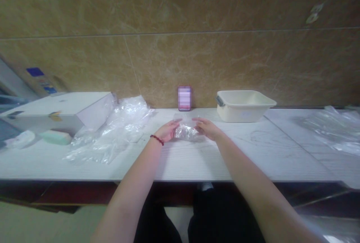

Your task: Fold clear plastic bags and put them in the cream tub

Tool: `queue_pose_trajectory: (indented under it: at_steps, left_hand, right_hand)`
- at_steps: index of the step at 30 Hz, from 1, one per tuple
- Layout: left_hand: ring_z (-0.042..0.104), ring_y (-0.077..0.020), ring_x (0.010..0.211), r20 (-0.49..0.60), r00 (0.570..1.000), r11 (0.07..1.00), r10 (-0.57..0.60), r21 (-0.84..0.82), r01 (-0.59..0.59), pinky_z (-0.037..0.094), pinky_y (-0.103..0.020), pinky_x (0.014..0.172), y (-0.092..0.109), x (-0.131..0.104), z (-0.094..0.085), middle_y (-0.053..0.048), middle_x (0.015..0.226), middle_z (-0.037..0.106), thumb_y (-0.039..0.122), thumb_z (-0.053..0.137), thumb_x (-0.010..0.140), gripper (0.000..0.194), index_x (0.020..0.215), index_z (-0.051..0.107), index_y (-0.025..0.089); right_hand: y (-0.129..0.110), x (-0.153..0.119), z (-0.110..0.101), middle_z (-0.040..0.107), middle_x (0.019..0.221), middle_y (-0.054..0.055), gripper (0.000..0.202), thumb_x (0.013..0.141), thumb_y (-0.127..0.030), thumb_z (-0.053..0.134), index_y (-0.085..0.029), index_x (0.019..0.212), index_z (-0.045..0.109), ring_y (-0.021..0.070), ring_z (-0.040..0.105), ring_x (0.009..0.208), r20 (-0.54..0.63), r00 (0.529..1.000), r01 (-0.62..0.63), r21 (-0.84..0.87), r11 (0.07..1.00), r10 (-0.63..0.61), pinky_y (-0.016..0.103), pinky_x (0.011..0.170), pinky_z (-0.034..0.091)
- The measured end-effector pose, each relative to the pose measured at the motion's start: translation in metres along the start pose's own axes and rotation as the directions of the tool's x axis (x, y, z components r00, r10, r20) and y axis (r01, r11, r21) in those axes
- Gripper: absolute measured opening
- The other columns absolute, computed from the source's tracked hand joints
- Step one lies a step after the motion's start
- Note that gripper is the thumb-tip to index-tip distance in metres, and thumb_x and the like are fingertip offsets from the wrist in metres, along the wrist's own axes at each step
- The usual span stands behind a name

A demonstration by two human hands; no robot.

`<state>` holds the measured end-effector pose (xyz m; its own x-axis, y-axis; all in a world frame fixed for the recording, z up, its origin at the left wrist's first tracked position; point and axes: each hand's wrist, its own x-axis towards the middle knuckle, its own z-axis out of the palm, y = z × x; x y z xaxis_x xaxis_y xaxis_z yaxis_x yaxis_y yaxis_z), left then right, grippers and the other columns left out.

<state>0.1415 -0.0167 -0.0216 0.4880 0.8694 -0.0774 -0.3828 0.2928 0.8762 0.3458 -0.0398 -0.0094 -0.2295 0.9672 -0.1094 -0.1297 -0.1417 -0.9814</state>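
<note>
A small clear plastic bag [186,132] lies on the white table in front of me, between my two hands. My left hand [169,129], with a dark red bead bracelet at its wrist, has its fingers closed on the bag's left side. On the right side, my right hand [206,127] grips the same bag with thumb and fingers. Whether anything is inside the bag I cannot make out. Just behind it a phone [185,98] leans upright against the wall, its screen blurred.
At right back stands a cream plastic basin [244,113] with a grey handle. Crumpled clear plastic bags [112,134] lie to the left, beside a white box [56,108] and a pale green block [55,137]. More clear plastic [337,128] is at far right.
</note>
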Motion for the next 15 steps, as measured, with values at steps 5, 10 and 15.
queue_pose_trajectory:
  at_steps: [5, 10, 15]
  left_hand:
    - [0.059, -0.0134, 0.068, -0.024, 0.999, 0.998, 0.04, -0.041, -0.041, 0.045, -0.025, 0.063, -0.001, 0.002, 0.0, -0.005, 0.076, 0.063, 0.008, 0.055, 0.069, 0.019, 0.086, 0.057, 0.013]
    - [0.058, -0.0131, 0.064, 0.022, 0.998, 0.995, 0.058, -0.087, -0.056, 0.046, -0.026, 0.062, 0.005, -0.004, 0.003, -0.002, 0.073, 0.061, 0.01, 0.056, 0.066, 0.025, 0.091, 0.054, 0.016]
    - [0.058, -0.0205, 0.076, 0.132, 0.991, 0.981, -0.029, -0.188, 0.054, 0.045, -0.045, 0.068, 0.018, -0.015, 0.01, -0.004, 0.083, 0.059, 0.03, 0.047, 0.073, 0.033, 0.105, 0.046, 0.023]
  right_hand:
    - [-0.001, 0.0, 0.002, 0.054, 0.062, -0.001, 0.014, 0.065, -0.018, 0.052, -0.019, 0.077, 0.058, 0.0079, 0.049, 0.053, -0.053, 0.998, 0.032, 0.028, 0.999, -0.031, 0.02, 0.045, 0.042]
    - [-0.002, -0.001, 0.002, 0.052, 0.061, -0.002, 0.005, 0.057, -0.015, 0.052, -0.017, 0.062, 0.053, 0.0079, 0.046, 0.051, -0.044, 0.996, 0.08, 0.021, 0.997, -0.079, 0.02, 0.043, 0.039]
    - [-0.002, -0.001, 0.001, 0.053, 0.069, 0.0, 0.008, 0.054, -0.012, 0.044, -0.017, 0.056, 0.05, 0.0101, 0.047, 0.06, -0.077, 0.988, 0.134, -0.022, 0.991, -0.135, 0.021, 0.047, 0.039]
